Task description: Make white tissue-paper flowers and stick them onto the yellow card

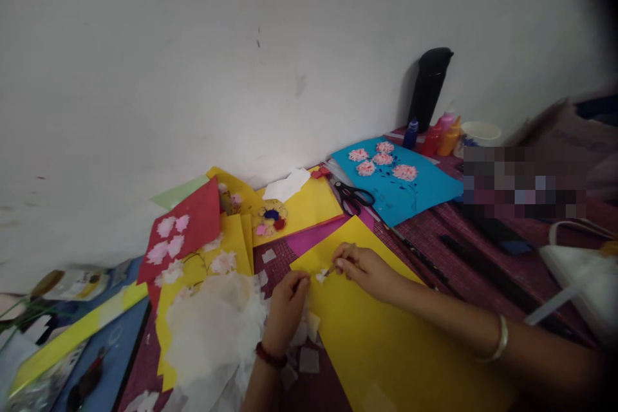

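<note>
A large sheet of yellow paper (pixel 381 335) lies under my right hand (pixel 362 267). That hand pinches a thin stick-like tool (pixel 332 268), its tip at a small crumpled white paper piece (pixel 320 277) on the sheet's upper left. Beside it, at the left edge of the sheet, is my left hand (pixel 288 302), fingers curled together; what they hold, if anything, is hidden. Small white paper squares (pixel 309 360) lie near my left wrist. To the left, a pile of thin white paper (pixel 212 322) covers part of another yellow sheet (pixel 165 367) with pale flowers.
Behind are black scissors (pixel 354 198), a palette (pixel 271 219) with paint and a blue sheet (pixel 429 190) with pink flowers. Paint bottles (pixel 450 136), a bowl (pixel 480 133) and a tall black container (pixel 429 90) stand by the wall. A red sheet (pixel 193 212) leans at left.
</note>
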{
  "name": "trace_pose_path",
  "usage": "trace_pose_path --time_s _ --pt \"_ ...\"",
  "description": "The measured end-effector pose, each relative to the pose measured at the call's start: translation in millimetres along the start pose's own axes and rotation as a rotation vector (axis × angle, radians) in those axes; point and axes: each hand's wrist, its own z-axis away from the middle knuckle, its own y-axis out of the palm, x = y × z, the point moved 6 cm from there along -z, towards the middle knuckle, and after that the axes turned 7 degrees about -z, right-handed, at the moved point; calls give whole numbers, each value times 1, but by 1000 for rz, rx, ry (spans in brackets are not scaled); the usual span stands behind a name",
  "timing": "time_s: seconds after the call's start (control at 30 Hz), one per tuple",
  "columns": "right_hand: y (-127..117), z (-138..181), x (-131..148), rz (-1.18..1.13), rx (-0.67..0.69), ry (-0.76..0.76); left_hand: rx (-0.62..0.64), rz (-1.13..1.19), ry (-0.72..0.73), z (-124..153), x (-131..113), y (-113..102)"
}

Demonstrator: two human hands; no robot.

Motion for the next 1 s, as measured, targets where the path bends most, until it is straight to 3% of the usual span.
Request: trace_pose_path --time_s 0.23,0.53,0.8,0.9,1.0 --pt "4 -4 10 169 57 -38 -19 1 26 1 -3 0" --pt "10 -11 20 304 123 -42 -6 -47 154 -19 -35 6" --pt "4 -14 38 323 95 -42 14 -90 134 -22 -24 15" --pt "-3 -12 43 249 60 -39 7 -126 127 -23 -20 7" --pt "-12 -4 34 30 3 13 -54 -219 93 -25 -10 -21"
